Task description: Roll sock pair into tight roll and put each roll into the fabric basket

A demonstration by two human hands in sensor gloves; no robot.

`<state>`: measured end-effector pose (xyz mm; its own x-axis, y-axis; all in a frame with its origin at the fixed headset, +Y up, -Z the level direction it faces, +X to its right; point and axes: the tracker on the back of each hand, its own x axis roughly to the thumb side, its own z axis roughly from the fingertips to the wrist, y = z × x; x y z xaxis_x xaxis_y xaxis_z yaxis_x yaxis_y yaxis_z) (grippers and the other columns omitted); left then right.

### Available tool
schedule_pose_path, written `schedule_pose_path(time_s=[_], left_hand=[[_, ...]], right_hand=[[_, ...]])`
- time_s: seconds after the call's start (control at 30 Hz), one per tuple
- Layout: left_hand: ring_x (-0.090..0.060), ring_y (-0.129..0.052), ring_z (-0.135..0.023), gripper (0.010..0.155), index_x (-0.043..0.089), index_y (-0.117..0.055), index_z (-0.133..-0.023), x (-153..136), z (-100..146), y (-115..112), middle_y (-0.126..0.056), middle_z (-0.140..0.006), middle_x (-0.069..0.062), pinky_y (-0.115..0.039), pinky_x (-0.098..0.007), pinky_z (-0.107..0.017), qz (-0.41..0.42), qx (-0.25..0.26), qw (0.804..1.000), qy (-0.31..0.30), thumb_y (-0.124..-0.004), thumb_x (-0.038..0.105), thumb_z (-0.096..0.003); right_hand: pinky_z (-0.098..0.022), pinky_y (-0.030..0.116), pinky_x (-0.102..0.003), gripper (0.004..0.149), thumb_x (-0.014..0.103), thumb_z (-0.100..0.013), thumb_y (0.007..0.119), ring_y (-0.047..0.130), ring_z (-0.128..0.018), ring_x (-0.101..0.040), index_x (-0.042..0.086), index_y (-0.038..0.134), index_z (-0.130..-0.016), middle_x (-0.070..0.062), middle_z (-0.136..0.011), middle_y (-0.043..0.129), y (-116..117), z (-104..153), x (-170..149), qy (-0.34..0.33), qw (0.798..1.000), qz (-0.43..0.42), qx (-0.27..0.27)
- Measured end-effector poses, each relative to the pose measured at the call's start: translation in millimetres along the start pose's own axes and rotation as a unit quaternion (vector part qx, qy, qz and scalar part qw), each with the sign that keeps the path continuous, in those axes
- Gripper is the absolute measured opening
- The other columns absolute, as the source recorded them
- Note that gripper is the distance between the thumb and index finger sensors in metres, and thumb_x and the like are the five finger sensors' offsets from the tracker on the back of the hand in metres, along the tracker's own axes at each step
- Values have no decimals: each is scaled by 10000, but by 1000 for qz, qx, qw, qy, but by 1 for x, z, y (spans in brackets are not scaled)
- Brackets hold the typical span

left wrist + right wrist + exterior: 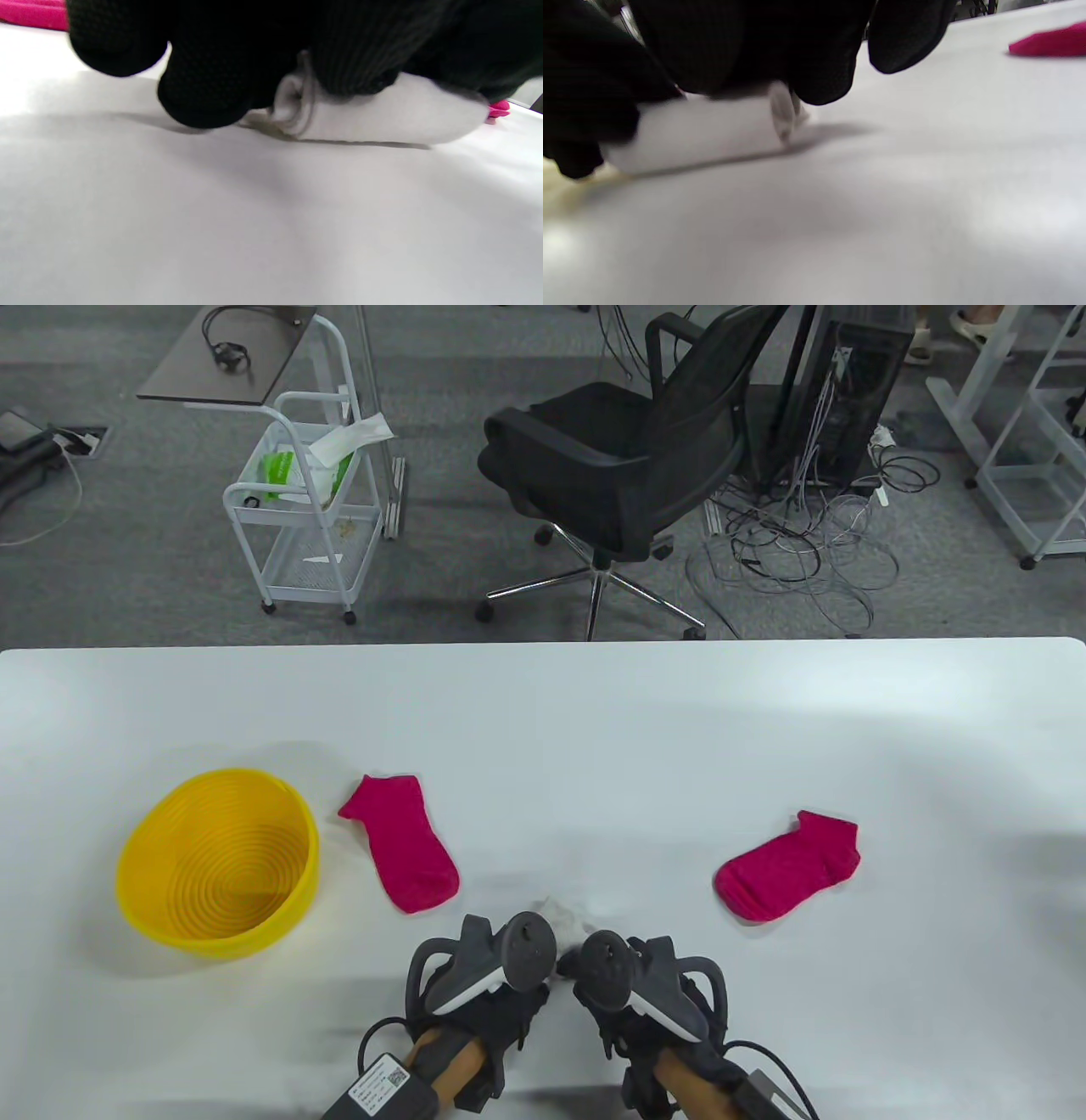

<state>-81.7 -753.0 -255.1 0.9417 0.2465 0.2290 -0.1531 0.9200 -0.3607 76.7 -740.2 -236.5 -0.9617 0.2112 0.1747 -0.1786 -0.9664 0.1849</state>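
A white sock roll (564, 912) lies on the white table (543, 729) near the front edge, mostly hidden under my hands. My left hand (517, 959) and right hand (607, 971) sit side by side on it. In the left wrist view my gloved fingers (203, 84) curl over the white roll (382, 114). In the right wrist view my fingers (818, 63) curl over the same roll (704, 131). The empty yellow basket (297, 831) stands at the left. One pink sock (407, 840) lies flat beside it, another pink sock (789, 865) at the right.
The table's far edge runs across the middle of the table view. Beyond it on the floor stand a black office chair (628, 466), a white wire cart (305, 509) and a tangle of cables (797, 551).
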Motion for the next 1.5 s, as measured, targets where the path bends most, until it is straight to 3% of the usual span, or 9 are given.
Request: schedule_pose_path(time_s=[0.13, 0.33, 0.63, 0.77, 0.87, 1.1, 1.27, 1.5], left_hand=[[-227, -1011, -492, 447, 231, -910, -796, -3, -1, 0, -947, -722, -67, -802, -466, -431, 15, -13, 1000, 2, -795, 384, -392], [-226, -1012, -483, 451, 224, -909, -794, -3, -1, 0, -948, -715, -68, -803, -465, -426, 23, -14, 1000, 3, -781, 391, -395], [-250, -1024, -480, 481, 222, -921, -805, -4, 3, 6, -966, -719, -74, -806, -475, -421, 22, 7, 1000, 10, -796, 425, -387], [-240, -1008, -525, 504, 332, -880, -854, -1, 8, 12, -931, -776, -57, -795, -471, -451, 0, 14, 1000, 12, -858, 442, -362], [-234, -1003, -540, 527, 324, -876, -859, -1, 7, 10, -921, -791, -50, -793, -468, -460, -4, 0, 1000, 19, -884, 453, -347], [-221, -1002, -540, 573, 277, -821, -874, -2, 1, 0, -913, -783, -51, -798, -462, -456, -4, -12, 1000, 22, -905, 449, -333], [-214, -1009, -504, 497, 257, -841, -843, -6, -2, -1, -930, -740, -70, -806, -457, -436, 29, -6, 999, 20, -853, 400, -367], [-217, -1017, -479, 449, 260, -878, -811, -12, -3, -2, -953, -709, -75, -809, -457, -423, 67, -24, 997, 22, -818, 396, -388]], right_hand=[[-653, 716, -500, 392, 423, -396, 845, 893, -825, -145, 415, 855, -787, 146, -843, 912, -11, 7, 2, -30, 999, -33, -16], [-662, 703, -508, 421, 429, -397, 844, 859, -868, -159, 417, 828, -817, 149, -898, 873, 5, 4, 9, -31, 998, 30, 49], [-671, 685, -523, 471, 433, -394, 853, 823, -903, -176, 430, 768, -857, 150, -959, 807, 12, 0, 6, -13, 998, 32, 58], [-673, 680, -525, 493, 436, -394, 851, 814, -910, -182, 426, 743, -875, 147, -976, 788, 13, -1, 4, -6, 997, 30, 64], [-673, 679, -526, 500, 433, -395, 851, 809, -912, -187, 427, 732, -881, 145, -982, 779, 13, 0, 5, -4, 997, 29, 65], [-675, 686, -507, 497, 418, -405, 830, 827, -892, -159, 434, 711, -888, 159, -963, 781, 19, -2, 7, 12, 998, 41, 39], [-674, 690, -502, 467, 415, -415, 809, 845, -872, -145, 437, 735, -875, 160, -939, 811, 16, -3, 3, 14, 999, 24, 37], [-653, 713, -497, 405, 417, -404, 828, 888, -822, -146, 402, 838, -809, 135, -864, 891, -12, 3, -6, -8, 999, -45, -10]])
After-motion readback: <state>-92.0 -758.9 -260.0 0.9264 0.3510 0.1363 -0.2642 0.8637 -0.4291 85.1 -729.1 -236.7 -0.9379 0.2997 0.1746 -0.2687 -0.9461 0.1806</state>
